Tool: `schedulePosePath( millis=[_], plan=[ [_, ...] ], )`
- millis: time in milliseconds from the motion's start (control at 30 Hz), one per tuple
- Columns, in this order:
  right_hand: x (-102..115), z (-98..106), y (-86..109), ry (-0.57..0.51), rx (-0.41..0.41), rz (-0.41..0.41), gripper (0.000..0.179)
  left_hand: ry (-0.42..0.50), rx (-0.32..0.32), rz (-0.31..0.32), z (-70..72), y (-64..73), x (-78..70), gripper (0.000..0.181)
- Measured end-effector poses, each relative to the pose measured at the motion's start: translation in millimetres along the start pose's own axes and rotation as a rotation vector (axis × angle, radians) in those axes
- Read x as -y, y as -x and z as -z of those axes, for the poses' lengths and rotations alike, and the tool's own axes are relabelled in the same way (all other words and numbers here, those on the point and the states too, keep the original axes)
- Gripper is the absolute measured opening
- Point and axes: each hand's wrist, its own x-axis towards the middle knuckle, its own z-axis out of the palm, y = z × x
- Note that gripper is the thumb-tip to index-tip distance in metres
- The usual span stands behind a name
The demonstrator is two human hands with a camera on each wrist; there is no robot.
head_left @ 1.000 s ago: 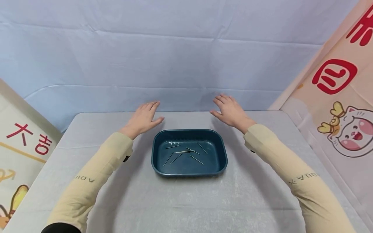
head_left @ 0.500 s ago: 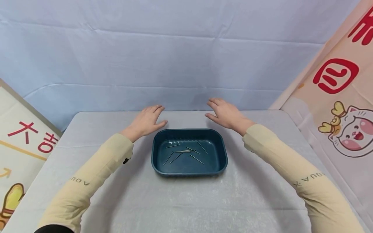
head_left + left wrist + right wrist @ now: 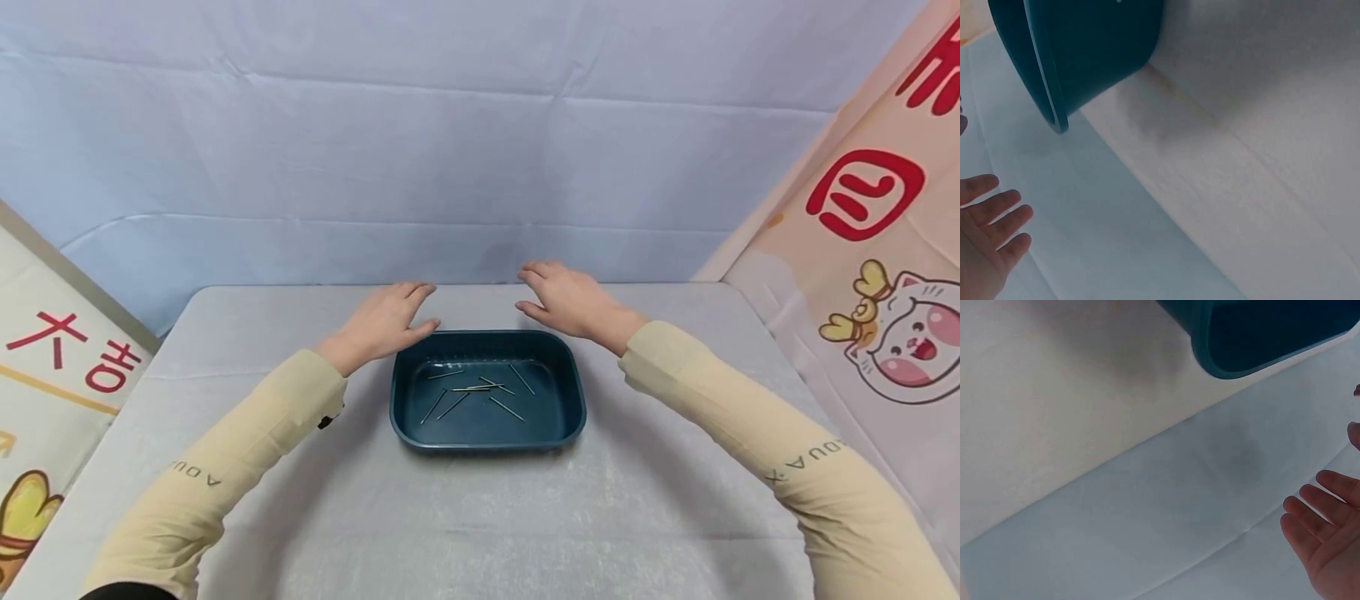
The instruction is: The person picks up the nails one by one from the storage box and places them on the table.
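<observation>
A dark teal rectangular tray (image 3: 487,443) stands on the table, with several thin metal rods (image 3: 507,409) lying scattered and partly crossed on its floor. My left hand (image 3: 384,321) hovers by the tray's far left corner, fingers extended and thumb apart, holding nothing. Past the far right corner, my right hand (image 3: 570,302) is held in the air in the same way, also without anything in it. Spread fingers (image 3: 1007,219) show in the left wrist view beside the tray's side wall. The right wrist view likewise has straight fingers (image 3: 1316,512) below the tray's corner.
A grey cloth covers the table (image 3: 480,517). Behind its far edge hangs a pale blue cloth backdrop (image 3: 375,150). Printed banners stand on either side, the right banner (image 3: 862,292) with a cartoon cat and the left banner (image 3: 60,400) with red characters.
Both hands have moved inward toward each other and slightly lower, closer to the tray's far rim. The tray and the rods have stayed put.
</observation>
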Motion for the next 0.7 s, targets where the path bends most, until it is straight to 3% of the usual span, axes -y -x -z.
schedulePosePath(
  millis=[433,700],
  plan=[
    [18.9,6.2,2.4,0.004,0.029,0.099,0.05,0.015,0.007,-0.01,-0.2,7.3,-12.7,0.055],
    [28.1,7.2,4.0,0.025,0.071,0.122,0.048,0.039,0.052,0.025,0.0,13.2,-21.5,0.052]
  ],
)
